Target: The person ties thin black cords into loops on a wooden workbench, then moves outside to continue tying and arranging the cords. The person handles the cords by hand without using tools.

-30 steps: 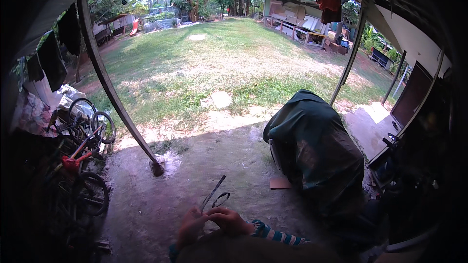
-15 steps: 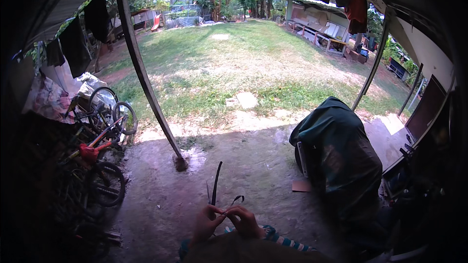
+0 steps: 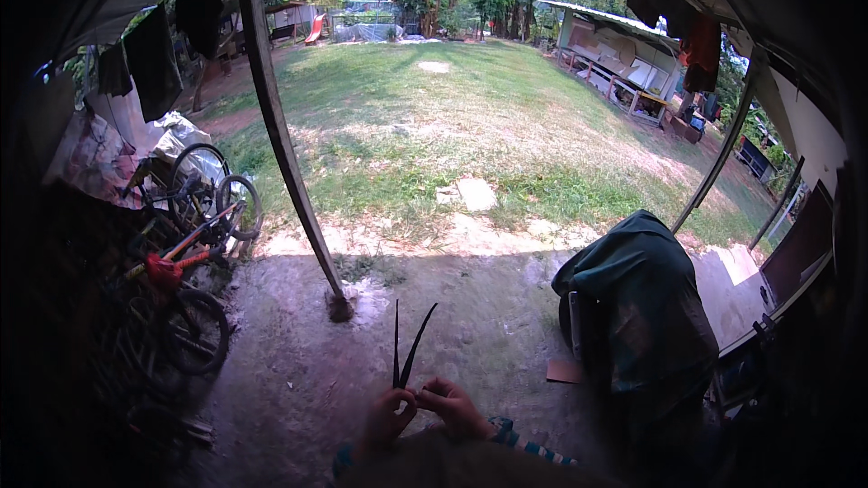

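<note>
My left hand [image 3: 387, 416] is closed in a pinch around the lower ends of two long, narrow dark strips. The thinner strip [image 3: 395, 343] stands nearly straight up. Beside it the wider strip [image 3: 418, 343] leans to the right and tapers toward its tip; the two spread into a V. What the strips are made of cannot be told. My right hand [image 3: 450, 405] is pinched too, its fingertips touching or almost touching the left ones at the strips' base. Anything between the right fingertips is too small and dark to make out. Both hands are low in front of my body.
Bicycles [image 3: 194, 330] lie crowded at the left. A wooden post [image 3: 285, 145] stands on the concrete floor [image 3: 289, 407]. At the right are a dark green covered object [image 3: 637, 298] and a flat brown piece [image 3: 564, 371]. Grass [image 3: 380, 145] and a shed [image 3: 624, 59] lie beyond.
The strips now fan apart in a V above my left hand, where before they stood close together. The small dark loop over my right hand is gone from sight. My view has shifted slightly left.
</note>
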The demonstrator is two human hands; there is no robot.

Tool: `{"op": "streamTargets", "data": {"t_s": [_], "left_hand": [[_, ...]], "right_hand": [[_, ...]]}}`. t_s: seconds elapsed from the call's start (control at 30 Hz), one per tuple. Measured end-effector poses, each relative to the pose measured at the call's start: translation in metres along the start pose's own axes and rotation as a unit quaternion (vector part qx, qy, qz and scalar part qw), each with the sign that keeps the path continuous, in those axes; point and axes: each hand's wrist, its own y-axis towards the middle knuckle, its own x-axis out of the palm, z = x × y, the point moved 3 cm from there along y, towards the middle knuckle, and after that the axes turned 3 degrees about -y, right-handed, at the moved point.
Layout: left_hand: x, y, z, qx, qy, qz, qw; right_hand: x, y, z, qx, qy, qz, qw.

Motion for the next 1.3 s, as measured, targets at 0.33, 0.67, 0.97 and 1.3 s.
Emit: {"op": "streamTargets", "data": {"t_s": [0.33,0.67,0.97,1.3], "left_hand": [[0.006,0.145,-0.028,0.068,0.091,0.039,0.993],[-0.006,0.247,-0.09,-0.021,-0.156,0.082,0.984],[-0.093,0.372,-0.124,-0.002,-0.03,0.009,1.0],[-0.182,0.479,-0.155,0.062,0.047,-0.021,0.997]], "right_hand": [[-0.062,0.144,-0.06,0.171,0.122,-0.137,0.968],[-0.08,0.245,-0.107,-0.017,-0.151,0.004,0.988],[-0.058,0.374,-0.123,-0.078,-0.169,0.066,0.98],[-0.003,0.495,-0.148,-0.225,-0.359,0.159,0.892]]}}
